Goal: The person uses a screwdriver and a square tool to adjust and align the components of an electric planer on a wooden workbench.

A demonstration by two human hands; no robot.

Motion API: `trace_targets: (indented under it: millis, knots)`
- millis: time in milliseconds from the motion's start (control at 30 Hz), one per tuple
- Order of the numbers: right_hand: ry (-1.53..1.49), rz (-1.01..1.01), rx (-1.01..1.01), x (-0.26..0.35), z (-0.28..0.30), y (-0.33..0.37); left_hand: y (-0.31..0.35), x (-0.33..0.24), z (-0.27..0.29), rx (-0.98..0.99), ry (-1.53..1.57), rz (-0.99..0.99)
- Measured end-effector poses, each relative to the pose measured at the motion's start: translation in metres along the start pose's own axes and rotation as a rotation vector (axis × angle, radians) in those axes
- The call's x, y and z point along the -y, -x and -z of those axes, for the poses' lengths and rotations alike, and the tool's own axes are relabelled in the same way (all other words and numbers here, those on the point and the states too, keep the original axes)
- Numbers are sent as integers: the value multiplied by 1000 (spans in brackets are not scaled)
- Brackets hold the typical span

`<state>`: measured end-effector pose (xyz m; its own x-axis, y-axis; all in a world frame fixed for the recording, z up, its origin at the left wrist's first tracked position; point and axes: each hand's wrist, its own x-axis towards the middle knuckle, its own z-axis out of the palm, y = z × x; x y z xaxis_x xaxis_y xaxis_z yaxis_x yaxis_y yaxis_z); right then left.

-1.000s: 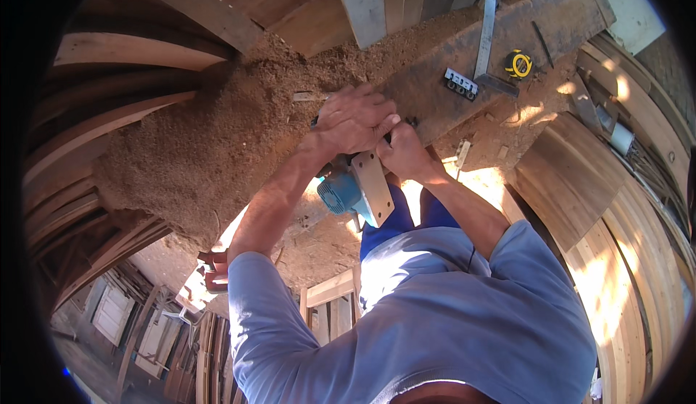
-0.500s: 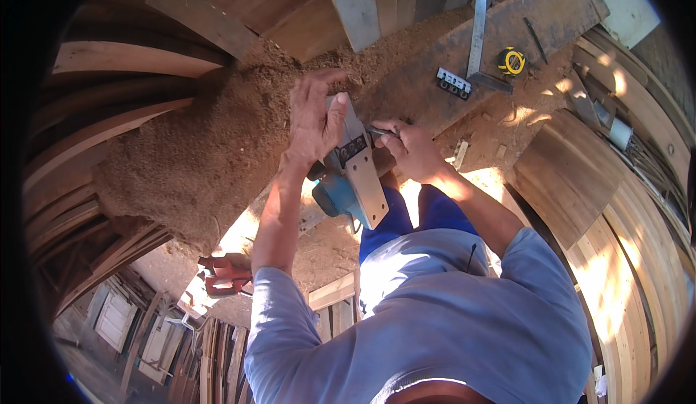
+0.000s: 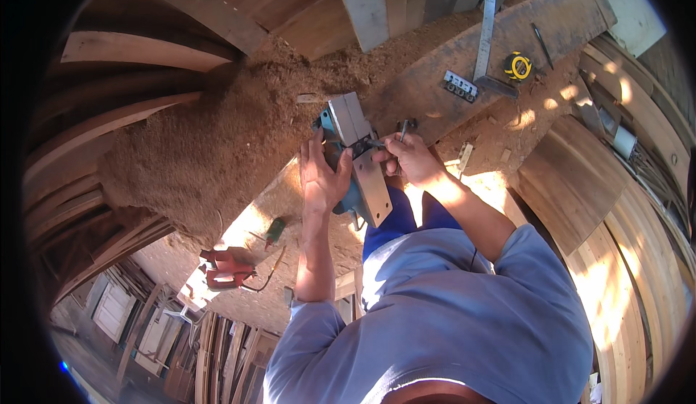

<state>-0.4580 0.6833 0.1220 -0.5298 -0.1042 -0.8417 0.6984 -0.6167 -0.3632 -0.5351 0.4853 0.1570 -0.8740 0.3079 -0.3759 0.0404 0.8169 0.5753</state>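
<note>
An electric hand planer with a teal body lies upside down above my lap, its silver sole facing up. My left hand is wrapped round its left side, the thumb along the sole's edge near the cutter drum. On the other side, my right hand pinches a slim metal tool, perhaps a wrench, whose tip reaches the dark gap at the drum. A second thin metal piece rises beside those fingers; whether it belongs to the same tool I cannot tell.
On the sawdust-covered plank bench lie a try square, a yellow tape measure, a blade-like metal piece and a pencil-like stick. A red power tool and a green-handled tool rest at left. Boards surround me.
My left hand has come down from over the planer's far end, where its fingers were spread, to hold its side. The far sole plate now shows. My right hand has shifted slightly right and down.
</note>
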Motion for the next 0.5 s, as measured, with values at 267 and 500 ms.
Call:
trace_targets:
  millis: [267,500]
  knots:
    - [1191,755,-10,3,-2,10,-7,-2,3,9,-17,9]
    - [333,171,10,14,-8,13,-7,3,-1,-2,-10,4]
